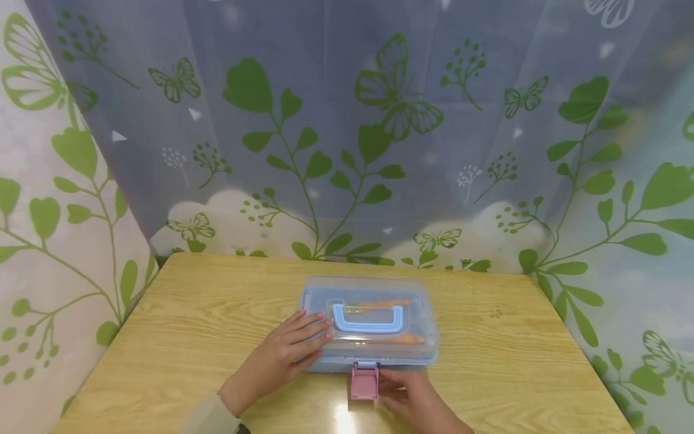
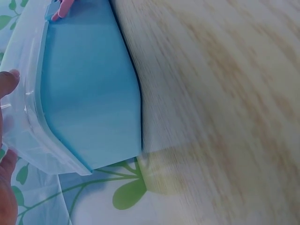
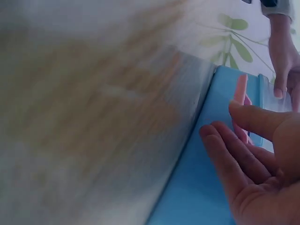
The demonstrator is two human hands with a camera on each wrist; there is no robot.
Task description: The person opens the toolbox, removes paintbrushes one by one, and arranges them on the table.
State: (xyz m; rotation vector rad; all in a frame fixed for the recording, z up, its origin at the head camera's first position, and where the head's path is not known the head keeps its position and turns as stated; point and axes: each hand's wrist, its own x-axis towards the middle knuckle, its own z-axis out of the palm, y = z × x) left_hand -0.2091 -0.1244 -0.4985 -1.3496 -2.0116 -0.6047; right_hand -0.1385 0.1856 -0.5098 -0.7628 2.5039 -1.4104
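A plastic storage box with a pale blue base, a clear lid and a light blue carrying handle stands on the table. Its pink latch sticks out from the front. My left hand rests on the lid's left part, fingers extended over it. My right hand is at the latch's right side. In the right wrist view, its thumb lies straight against the latch, while the other fingers are loosely bent beside the box front. Orange slender items show through the lid.
The wood-grain table extends around the box on all sides. Behind it and at both sides hang curtains printed with green leaves and butterflies, reaching down to the table's edges.
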